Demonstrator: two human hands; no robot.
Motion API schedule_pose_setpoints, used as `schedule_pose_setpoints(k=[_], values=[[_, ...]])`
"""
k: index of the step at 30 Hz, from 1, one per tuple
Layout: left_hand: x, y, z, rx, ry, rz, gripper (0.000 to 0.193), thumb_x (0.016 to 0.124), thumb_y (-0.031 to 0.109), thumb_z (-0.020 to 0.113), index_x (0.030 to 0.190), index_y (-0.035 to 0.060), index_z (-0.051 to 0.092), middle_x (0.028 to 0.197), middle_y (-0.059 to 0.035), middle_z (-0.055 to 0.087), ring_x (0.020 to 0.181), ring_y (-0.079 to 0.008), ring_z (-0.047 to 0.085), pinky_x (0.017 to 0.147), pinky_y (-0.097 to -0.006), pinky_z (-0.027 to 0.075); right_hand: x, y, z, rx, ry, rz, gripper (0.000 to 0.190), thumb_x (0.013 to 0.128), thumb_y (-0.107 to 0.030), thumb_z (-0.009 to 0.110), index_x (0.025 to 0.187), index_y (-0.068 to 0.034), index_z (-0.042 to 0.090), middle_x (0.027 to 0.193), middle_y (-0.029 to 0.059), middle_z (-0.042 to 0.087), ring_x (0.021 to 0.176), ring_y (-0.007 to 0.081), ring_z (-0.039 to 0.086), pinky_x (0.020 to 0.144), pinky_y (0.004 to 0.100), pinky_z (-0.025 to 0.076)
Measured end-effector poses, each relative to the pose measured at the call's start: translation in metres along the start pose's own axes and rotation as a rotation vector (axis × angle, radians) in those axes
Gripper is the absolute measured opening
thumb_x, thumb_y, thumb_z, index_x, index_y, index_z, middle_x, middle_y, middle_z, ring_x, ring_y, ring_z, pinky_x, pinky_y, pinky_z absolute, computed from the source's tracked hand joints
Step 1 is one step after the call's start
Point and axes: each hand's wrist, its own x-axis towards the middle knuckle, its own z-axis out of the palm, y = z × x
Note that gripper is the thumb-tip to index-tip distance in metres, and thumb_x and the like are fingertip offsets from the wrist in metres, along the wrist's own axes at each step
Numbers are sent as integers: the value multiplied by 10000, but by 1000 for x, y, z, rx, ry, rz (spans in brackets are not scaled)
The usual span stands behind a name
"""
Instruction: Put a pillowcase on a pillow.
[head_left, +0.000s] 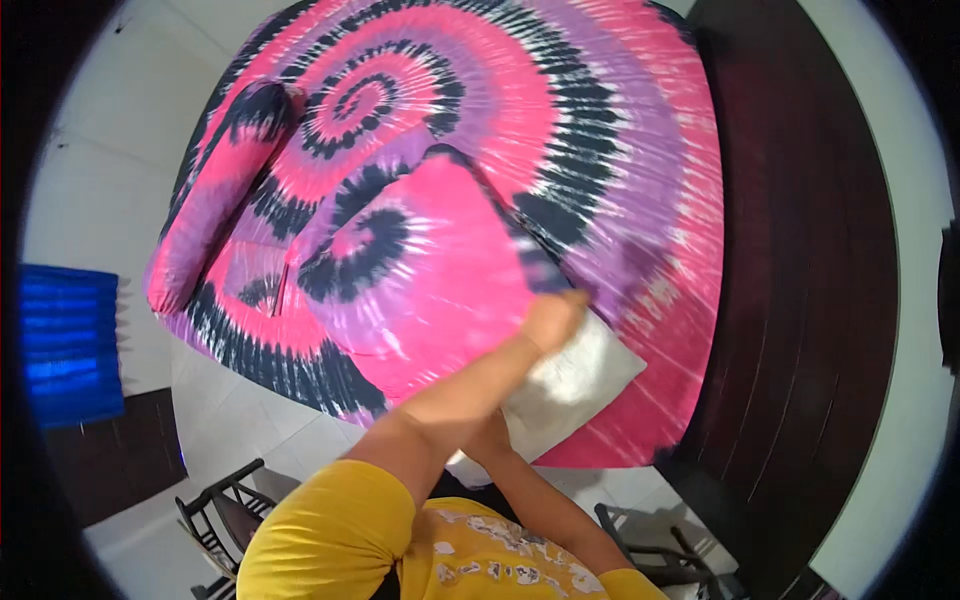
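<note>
A tie-dye pillowcase (450, 277) in pink, purple and black covers most of a white pillow (592, 375), whose bare end sticks out at the lower right. My left arm reaches across to the right, and my left hand (555, 319) is closed on the pillowcase's edge by its open end. Lower down, my right hand (491, 439) is at the near edge of the pillow, its fingers hidden behind my left forearm. Both pillow and case lie tilted on a bed with a matching spiral-patterned bedsheet (622, 150).
A matching bolster (225, 195) lies along the bed's left side, with a folded matching cloth (255, 277) beside it. Dark wooden panelling (802, 262) borders the bed on the right. Dark chairs stand at lower left (225, 510) and lower right (660, 559). A blue curtain (71, 345) hangs left.
</note>
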Motion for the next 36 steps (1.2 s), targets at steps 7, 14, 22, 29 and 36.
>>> schedule_pose_setpoints(k=[7,14,22,29,36], values=[[-105,5,-26,171,-145,-155,369,710,178,586,1060,94,504,898,-117,557,783,-316,584,655,-426,472,-23,36,6,-84,-95,-103,599,761,-302,614,1264,-34,429,1277,194,444,1227,335,368,1031,447,257],[-239,-77,-100,378,288,-500,384,620,173,636,977,60,553,855,-131,555,861,-323,511,760,-419,400,-21,23,-3,-190,-110,-119,778,778,-379,611,1372,-45,236,1409,247,203,1307,383,220,1056,482,195],[-278,-10,-18,-88,74,-485,230,731,170,636,901,25,583,824,-158,601,772,-303,594,695,-367,464,-17,46,2,40,-124,10,405,700,-261,628,1035,-39,586,1124,172,548,1114,369,442,964,470,326],[-319,-129,-65,-1325,457,-1181,452,800,458,594,961,36,564,788,-43,598,704,-167,561,664,-252,443,-19,46,-44,-70,-85,-283,399,732,-139,653,1095,-12,547,1145,167,541,1043,361,511,909,430,400],[-228,-197,-107,-1500,765,-1032,625,752,518,617,1159,62,491,1043,-88,592,1042,-212,505,931,-418,373,-12,71,-81,360,477,306,171,839,-145,578,907,6,620,795,49,630,724,158,591,675,278,476]])
